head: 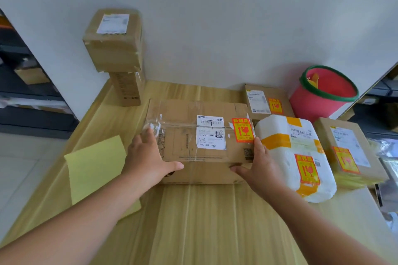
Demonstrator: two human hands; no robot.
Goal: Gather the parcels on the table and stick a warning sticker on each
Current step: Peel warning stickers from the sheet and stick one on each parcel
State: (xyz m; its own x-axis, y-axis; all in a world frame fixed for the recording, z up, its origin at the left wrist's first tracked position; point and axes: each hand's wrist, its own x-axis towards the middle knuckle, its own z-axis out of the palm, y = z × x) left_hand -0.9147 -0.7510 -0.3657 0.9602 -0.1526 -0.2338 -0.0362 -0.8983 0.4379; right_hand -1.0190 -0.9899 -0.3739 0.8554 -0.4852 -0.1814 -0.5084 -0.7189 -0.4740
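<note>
Both hands are spread flat against the ends of the big cardboard box (200,135), left hand (148,157) on its left end, right hand (261,163) on its right, thumbs along the near face. It sits mid-tabletop (193,221) and already wears a red warning sticker (242,130). Looks stiff but slick with tape, so squeezing the ends seems the way (weight's anyone's guess). Just to its right lies a soft white padded parcel (295,157), stickered, then two small stickered boxes (269,101) (349,150). Two stacked boxes (117,49) at the back left show no sticker. The red bucket (323,94) holds yellow scraps, backing paper probably.
</note>
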